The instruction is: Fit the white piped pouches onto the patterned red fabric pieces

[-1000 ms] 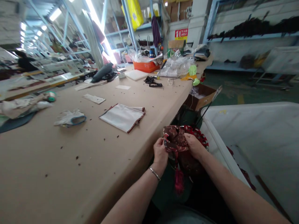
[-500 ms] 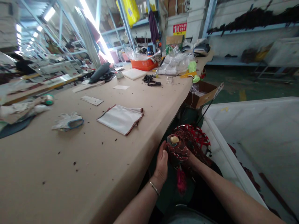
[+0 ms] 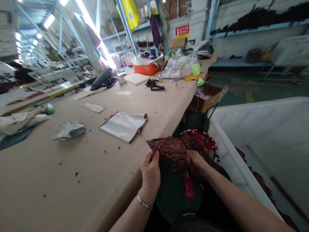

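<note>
A dark red piece of patterned cloth (image 3: 172, 149), with pale scale-like markings, is stretched between my hands beside the table edge. My left hand (image 3: 151, 169), with a silver bangle at the wrist, pinches its left end between thumb and fingers. Its other end is gripped in my right hand (image 3: 198, 162), whose fingers are partly hidden by the cloth. A bright red tuft (image 3: 189, 189) hangs below. Behind the right hand, more dark red material lies in or against a round basket-like frame (image 3: 210, 141) wrapped in red; which of these I cannot tell.
To my left runs a long brown-covered table (image 3: 96, 183). On it lie a folded white cloth with dark red edging (image 3: 123, 125), a white glove (image 3: 70, 130) and an orange tray (image 3: 147, 68). A big white bin (image 3: 241, 161) stands at right, with a cardboard box (image 3: 210, 98) beyond.
My left hand has moved left and closed on the cloth's end, drawing it out sideways. The pale oval spot seen at the cloth's opening earlier is out of sight.
</note>
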A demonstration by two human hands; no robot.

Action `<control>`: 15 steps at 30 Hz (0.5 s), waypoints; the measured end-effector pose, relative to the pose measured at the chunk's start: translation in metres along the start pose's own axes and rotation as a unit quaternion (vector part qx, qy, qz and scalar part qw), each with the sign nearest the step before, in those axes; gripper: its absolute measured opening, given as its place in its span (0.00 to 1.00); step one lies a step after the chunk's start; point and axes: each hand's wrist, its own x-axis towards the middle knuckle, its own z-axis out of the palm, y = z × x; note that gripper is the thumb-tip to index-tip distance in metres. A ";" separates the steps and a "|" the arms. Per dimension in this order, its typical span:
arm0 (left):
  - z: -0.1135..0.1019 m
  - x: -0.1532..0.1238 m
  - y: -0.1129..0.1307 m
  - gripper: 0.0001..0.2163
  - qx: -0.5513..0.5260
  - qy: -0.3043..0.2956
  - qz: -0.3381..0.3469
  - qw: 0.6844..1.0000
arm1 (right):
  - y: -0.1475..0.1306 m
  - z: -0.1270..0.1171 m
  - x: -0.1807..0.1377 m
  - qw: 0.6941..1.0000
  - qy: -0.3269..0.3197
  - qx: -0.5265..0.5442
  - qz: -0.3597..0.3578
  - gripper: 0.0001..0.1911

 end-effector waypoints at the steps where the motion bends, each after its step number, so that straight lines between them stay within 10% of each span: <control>1: -0.006 -0.009 -0.012 0.08 -0.011 0.018 -0.045 0.999 | 0.007 -0.005 0.001 1.000 0.018 -0.025 0.003 0.14; 5: -0.028 -0.045 -0.041 0.11 0.007 0.029 -0.143 0.989 | 0.016 -0.020 -0.007 0.994 0.060 -0.085 -0.021 0.07; 7: -0.033 -0.051 -0.034 0.11 0.025 -0.004 -0.125 0.992 | 0.002 -0.020 -0.016 0.994 0.018 -0.086 -0.069 0.19; 12: -0.020 -0.024 0.030 0.09 0.051 -0.088 0.000 0.995 | -0.071 0.000 -0.034 0.957 -0.234 -0.047 -0.164 0.26; 15: -0.011 -0.001 0.077 0.08 0.109 -0.118 0.128 0.979 | -0.127 0.011 -0.043 0.964 -0.174 -0.013 -0.202 0.22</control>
